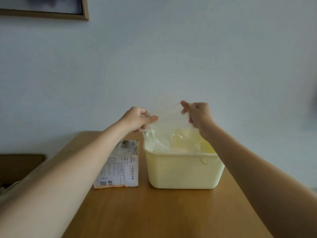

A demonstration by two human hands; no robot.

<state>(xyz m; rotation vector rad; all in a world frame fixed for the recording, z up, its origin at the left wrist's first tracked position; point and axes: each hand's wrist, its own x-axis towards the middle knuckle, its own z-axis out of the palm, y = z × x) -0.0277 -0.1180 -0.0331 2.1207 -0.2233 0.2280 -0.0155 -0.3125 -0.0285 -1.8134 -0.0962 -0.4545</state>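
Observation:
A pale yellow plastic bin [183,170] stands on the wooden table [154,212], right of centre. Above it, a clear thin plastic bag [168,127] is stretched between my two hands, and its lower part hangs into the bin. My left hand [137,119] pinches the bag's left edge with curled fingers. My right hand [197,114] grips the bag's right top edge. Both hands are raised above the bin's rim.
A white cardboard box of disposable PVC gloves [120,167] with a torn-open top stands just left of the bin. A plain wall lies behind the table, with a framed picture [44,7] at upper left. A dark brown piece of furniture [18,165] sits low on the left.

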